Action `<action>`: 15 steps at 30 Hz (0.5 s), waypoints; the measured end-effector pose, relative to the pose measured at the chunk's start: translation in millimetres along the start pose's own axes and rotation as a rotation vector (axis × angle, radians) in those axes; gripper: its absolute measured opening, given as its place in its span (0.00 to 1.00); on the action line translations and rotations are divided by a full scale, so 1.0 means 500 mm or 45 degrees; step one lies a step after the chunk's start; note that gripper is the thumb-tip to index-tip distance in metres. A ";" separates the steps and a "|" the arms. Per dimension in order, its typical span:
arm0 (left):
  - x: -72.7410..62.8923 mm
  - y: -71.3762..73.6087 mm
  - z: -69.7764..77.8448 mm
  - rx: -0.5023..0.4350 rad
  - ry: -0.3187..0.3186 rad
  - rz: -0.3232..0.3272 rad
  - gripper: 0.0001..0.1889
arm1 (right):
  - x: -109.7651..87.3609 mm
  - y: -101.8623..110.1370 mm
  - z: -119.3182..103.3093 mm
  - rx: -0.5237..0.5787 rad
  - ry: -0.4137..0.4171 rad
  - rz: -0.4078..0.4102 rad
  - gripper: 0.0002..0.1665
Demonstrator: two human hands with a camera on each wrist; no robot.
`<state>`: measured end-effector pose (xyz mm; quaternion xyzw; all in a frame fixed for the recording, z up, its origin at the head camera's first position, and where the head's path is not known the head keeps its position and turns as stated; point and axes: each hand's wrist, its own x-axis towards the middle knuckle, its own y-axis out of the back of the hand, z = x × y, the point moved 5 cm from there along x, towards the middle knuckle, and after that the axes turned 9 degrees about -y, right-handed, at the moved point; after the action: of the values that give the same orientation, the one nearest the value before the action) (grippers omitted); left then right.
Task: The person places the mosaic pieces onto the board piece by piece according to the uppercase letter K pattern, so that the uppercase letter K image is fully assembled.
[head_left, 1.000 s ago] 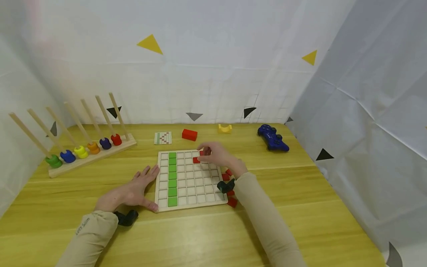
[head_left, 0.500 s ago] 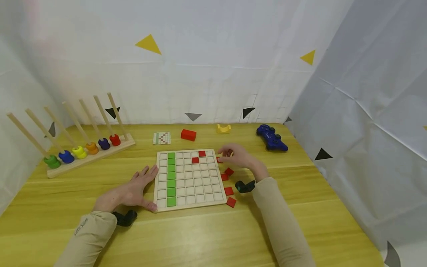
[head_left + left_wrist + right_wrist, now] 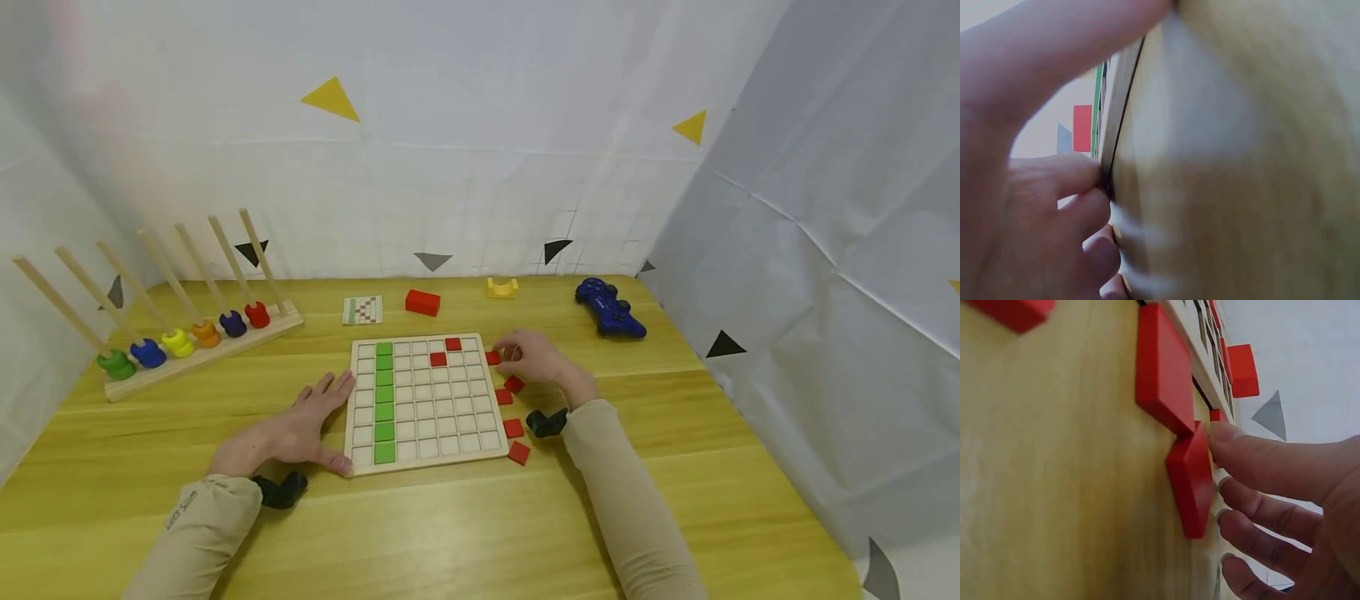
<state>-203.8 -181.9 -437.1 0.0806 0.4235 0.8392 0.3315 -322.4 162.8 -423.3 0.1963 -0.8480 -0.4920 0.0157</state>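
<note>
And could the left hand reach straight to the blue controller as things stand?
Probably not: the grid board and right hand lie between the left hand and the blue controller.

Both sleeved forearms [image 3: 630, 492] extend forward, the left hand [image 3: 303, 429] back upward with thumb splayed from its fingers, the right hand [image 3: 536, 358] with thumb held apart from loosely bent fingers.

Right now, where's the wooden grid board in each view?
Head: wooden grid board, centre, below mid-height.
Left wrist: wooden grid board, edge-on, upper left of centre.
Right wrist: wooden grid board, slanting, top, right of centre.
Shared landmark: red block, beyond it in all three.
</note>
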 end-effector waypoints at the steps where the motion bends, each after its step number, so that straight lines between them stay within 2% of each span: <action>1: 0.000 0.000 -0.001 0.001 0.001 0.001 0.72 | 0.001 -0.002 0.000 -0.010 -0.007 -0.009 0.23; 8: 0.000 0.003 -0.001 0.012 -0.001 -0.002 0.72 | 0.000 -0.007 0.001 0.002 -0.070 -0.005 0.22; 15: 0.000 0.002 0.001 -0.001 -0.003 -0.003 0.72 | 0.003 -0.009 0.004 -0.014 -0.073 0.019 0.20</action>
<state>-204.1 -181.7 -436.1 0.0809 0.4229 0.8389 0.3330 -323.0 161.7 -428.5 0.1757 -0.8469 -0.5019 -0.0037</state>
